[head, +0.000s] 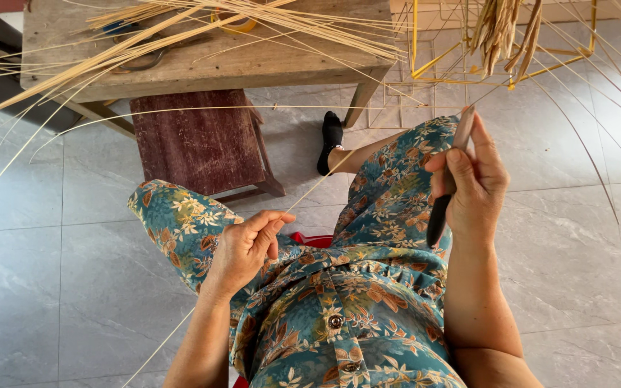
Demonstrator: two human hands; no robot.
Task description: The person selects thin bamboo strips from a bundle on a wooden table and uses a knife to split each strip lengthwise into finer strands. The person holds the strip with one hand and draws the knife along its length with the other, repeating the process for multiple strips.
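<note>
My left hand (247,243) pinches a long thin bamboo strip (323,180) over my left knee. The strip runs from the lower left, through my fingers, up to the right toward my right hand. My right hand (473,181) grips a knife (445,188) with a dark handle, its blade pointing up at the strip's far end. Both hands rest above my lap, which is covered by a teal floral dress (353,287).
A wooden table (203,61) at the top carries many bamboo strips (181,29) and a tape roll (235,23). A dark red stool (199,140) stands under it. A yellow wire frame (468,68) sits on the grey tiled floor at top right. My foot wears a black sock (330,140).
</note>
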